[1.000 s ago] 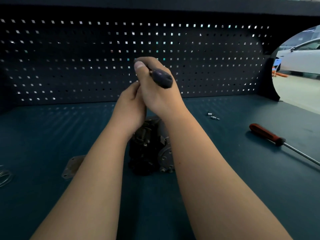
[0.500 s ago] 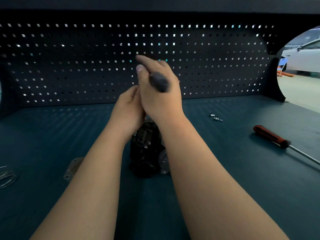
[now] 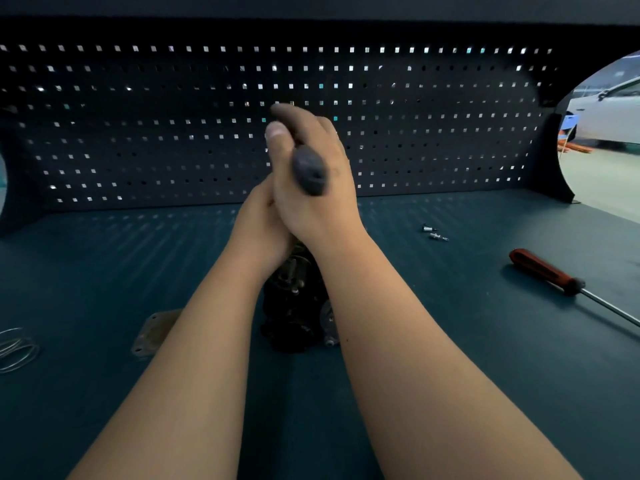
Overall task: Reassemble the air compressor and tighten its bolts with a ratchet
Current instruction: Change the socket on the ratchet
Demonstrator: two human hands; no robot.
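The dark air compressor (image 3: 294,306) stands on the teal bench (image 3: 450,358) between my forearms; its top is hidden behind my hands. My right hand (image 3: 311,188) grips the dark ratchet handle (image 3: 309,171), whose butt end points toward me, blurred by motion. The ratchet head and the bolt under it are hidden. My left hand (image 3: 258,233) sits pressed against the right hand above the compressor; its fingers are out of sight, so what it holds does not show.
Two small bolts (image 3: 434,233) lie to the right of the hands. A red-handled screwdriver (image 3: 543,271) lies at the right. A flat metal plate (image 3: 152,332) and wire rings (image 3: 15,348) lie at the left. A pegboard (image 3: 138,133) closes the back.
The ratchet handle has swung leftward and down in my right hand, its butt end now lower and nearer the middle. The left hand has stayed at the compressor's top.
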